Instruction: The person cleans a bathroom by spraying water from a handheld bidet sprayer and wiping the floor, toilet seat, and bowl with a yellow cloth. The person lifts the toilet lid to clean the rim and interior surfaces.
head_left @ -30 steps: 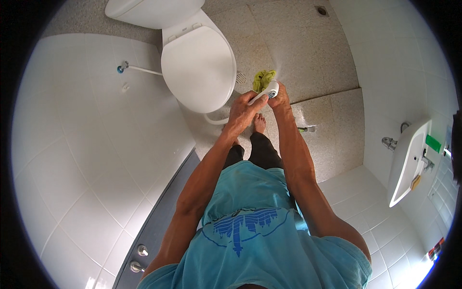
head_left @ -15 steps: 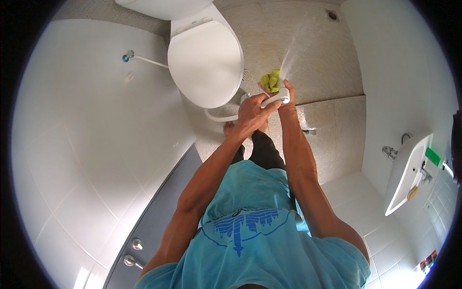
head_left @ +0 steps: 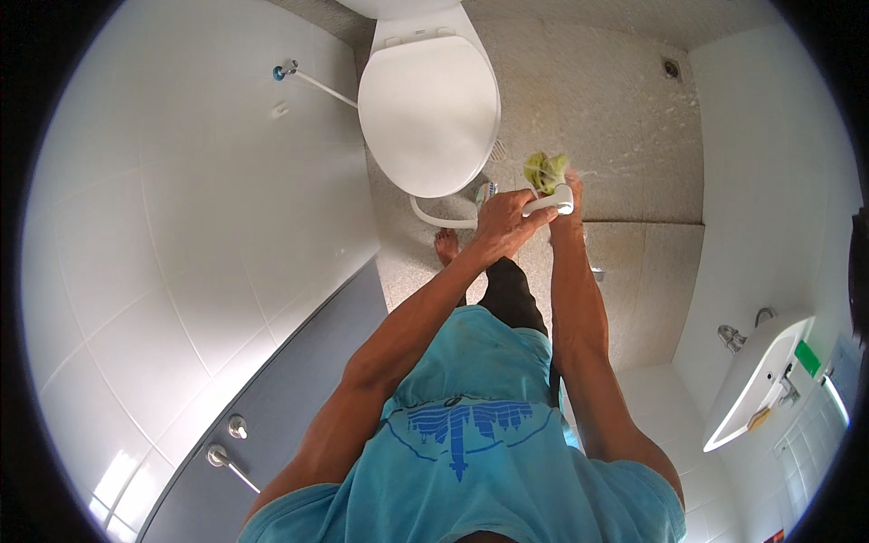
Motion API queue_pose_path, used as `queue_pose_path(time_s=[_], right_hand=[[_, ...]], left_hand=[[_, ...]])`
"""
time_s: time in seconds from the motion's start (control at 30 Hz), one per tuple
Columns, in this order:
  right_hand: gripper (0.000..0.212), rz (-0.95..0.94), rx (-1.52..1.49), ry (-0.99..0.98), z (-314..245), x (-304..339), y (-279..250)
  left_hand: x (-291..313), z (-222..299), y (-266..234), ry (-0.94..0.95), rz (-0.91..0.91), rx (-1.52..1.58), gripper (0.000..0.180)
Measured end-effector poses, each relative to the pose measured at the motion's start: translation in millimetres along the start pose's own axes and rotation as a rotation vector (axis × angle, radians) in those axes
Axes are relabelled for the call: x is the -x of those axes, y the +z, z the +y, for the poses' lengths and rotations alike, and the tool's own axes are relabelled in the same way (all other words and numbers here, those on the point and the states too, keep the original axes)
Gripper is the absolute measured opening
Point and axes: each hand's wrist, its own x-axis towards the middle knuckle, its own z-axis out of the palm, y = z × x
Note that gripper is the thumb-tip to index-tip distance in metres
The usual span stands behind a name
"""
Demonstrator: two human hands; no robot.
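white sprayer (head_left: 552, 201) in the left hand (head_left: 509, 222), held up over the speckled floor (head_left: 665, 276), just to the right of the toilet's front edge. the left fingers are wrapped closed around its handle, with the thumb lying along it near the head. the right hand (head_left: 572, 195) is just beyond the sprayer head, which covers part of it. a wet yellow-green cloth (head_left: 544, 170) is right beside its fingertips, and water splashes around both. i cannot tell how far the right fingers are bent, or whether they grip the cloth.

the white toilet (head_left: 429, 113) is to the left, lid down. a white hose (head_left: 439, 221) curves from below it to behind the left hand. a bare foot (head_left: 446, 245) shows near the hose, and a floor grate (head_left: 498, 150) lies between toilet and cloth.

further out, a drain (head_left: 670, 69) is set into the floor at the upper right. a white washbasin (head_left: 744, 403) hangs on the right wall, with a green item (head_left: 806, 358) at its edge. a grey door (head_left: 303, 362) stands at lower left, with a metal handle (head_left: 226, 462).
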Motion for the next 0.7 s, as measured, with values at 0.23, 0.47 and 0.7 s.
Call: queue_pose_path(time_s=[0.23,0.47,0.7], right_hand=[[0.031,-0.249,0.213,-0.114,-5,-24,-63],[0.031,-0.131,0.323,-0.204,-11,-12,-24],[0.033,-0.038,-0.157,0.177,-21,-29,-18]], left_hand=[[-7,-2,6,-0.006,0.014,0.052,0.057],[-7,-6,6,-0.015,0.029,0.044,0.059],[-11,-8,6,-0.024,0.041,0.021,0.058]])
